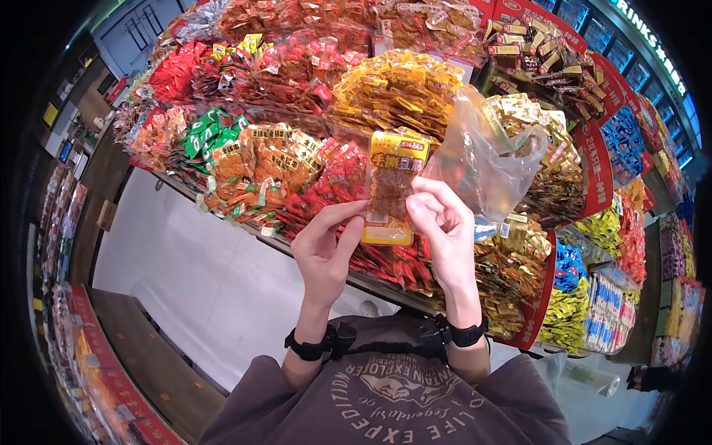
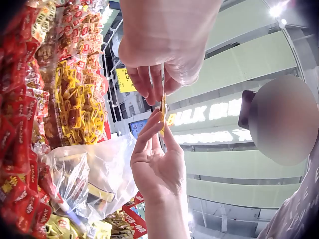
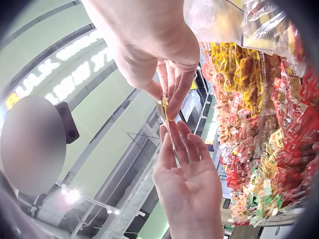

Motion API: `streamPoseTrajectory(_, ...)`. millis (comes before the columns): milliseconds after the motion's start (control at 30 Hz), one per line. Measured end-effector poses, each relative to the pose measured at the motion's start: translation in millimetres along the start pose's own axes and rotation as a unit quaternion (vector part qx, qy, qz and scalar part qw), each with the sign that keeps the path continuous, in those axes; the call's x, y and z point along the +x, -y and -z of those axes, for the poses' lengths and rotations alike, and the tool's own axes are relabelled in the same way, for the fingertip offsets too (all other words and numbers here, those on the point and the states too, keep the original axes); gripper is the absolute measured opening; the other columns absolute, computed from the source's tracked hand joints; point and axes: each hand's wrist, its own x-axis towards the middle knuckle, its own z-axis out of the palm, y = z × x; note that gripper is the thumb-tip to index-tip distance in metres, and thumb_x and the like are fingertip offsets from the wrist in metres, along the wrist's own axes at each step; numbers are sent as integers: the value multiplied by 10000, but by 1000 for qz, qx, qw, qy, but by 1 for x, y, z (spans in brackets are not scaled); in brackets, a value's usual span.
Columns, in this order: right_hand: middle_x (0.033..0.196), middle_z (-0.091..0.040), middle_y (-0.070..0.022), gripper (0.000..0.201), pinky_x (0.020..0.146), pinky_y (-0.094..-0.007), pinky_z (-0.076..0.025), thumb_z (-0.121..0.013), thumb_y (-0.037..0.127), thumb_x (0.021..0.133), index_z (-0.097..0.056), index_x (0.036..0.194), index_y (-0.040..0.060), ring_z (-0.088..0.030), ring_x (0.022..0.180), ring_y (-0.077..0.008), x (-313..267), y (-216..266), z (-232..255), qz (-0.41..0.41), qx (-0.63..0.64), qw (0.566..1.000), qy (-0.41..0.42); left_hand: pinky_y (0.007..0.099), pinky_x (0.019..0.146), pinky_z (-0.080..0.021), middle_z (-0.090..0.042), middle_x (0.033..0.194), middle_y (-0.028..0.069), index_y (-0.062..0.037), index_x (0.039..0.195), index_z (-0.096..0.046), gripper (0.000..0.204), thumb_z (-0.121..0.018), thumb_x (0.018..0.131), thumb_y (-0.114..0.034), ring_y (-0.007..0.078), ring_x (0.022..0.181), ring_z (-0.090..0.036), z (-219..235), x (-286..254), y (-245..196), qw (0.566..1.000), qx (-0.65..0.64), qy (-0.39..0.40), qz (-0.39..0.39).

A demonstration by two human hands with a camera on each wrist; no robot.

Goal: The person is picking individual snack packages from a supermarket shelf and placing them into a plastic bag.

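Observation:
A flat, yellow-edged snack packet [image 1: 389, 189] with a clear window showing brown food is held upright above the display, its printed face toward the head camera. My left hand [image 1: 324, 248] pinches its left edge between thumb and fingers. On the opposite edge, my right hand [image 1: 447, 230] pinches with thumb and curled fingers. Both wrist views show the packet edge-on as a thin strip [image 2: 163, 114] between the two sets of fingertips. Just beyond the right hand is a translucent plastic bag [image 1: 486, 159] with some packets showing through it.
Heaps of wrapped snacks fill the tiered display, including yellow packets [image 1: 400, 85], red packets [image 1: 319, 204] and green packets [image 1: 211, 137]. Red printed boards [image 1: 593, 167] edge the right sections. Pale floor [image 1: 193, 252] lies to the left, beside another stocked shelf [image 1: 96, 341].

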Motion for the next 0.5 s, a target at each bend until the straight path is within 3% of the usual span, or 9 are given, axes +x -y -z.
streamPoseTrajectory(500,917,-620,-8,290,689,-162,-436,-625,43,910,-568,1188,-17,-566,802,-24,-3,-3,3,10,-6,1000,2,271,860,-457,-657,1050,124,66,1073,-641,218,-595,860,78,150,945,-601,0,-3,-2,999,-18,1,29)
